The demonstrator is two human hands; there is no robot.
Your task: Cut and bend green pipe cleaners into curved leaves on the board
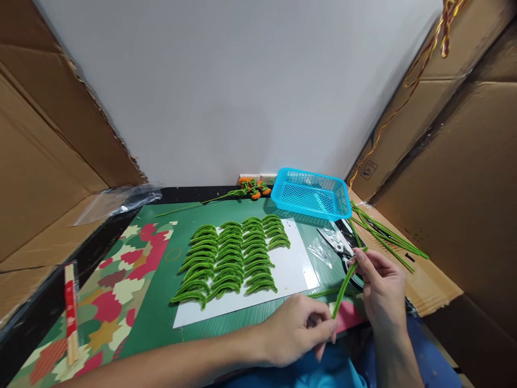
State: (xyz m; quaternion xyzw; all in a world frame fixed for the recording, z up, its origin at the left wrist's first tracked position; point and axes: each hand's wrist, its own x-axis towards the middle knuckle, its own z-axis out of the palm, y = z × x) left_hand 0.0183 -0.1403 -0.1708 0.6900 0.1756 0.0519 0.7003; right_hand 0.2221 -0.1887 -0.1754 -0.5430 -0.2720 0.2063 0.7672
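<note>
A short green pipe cleaner [343, 289] slants up to the right between my two hands. My left hand [297, 330] is closed, with thumb and fingers pinching its lower end. My right hand [382, 285] pinches the upper end, whose tip sticks out just past the fingertips. To the left, curved leaf-like pieces of green pipe cleaner [229, 253] lie in four columns on a white sheet [301, 253]; the rightmost column is shorter. Scissors [338, 247] with dark handles lie partly hidden behind my right hand. Another green stem [325, 293] rests on the mat near my left hand.
A blue plastic basket [311, 211] stands at the back right, beside loose long green stems [388, 237]. Orange flowers [255, 188] on a green stalk lie along the back. Wrapped chopsticks [71, 312] rest on patterned paper at left. Cardboard walls [464, 161] flank both sides.
</note>
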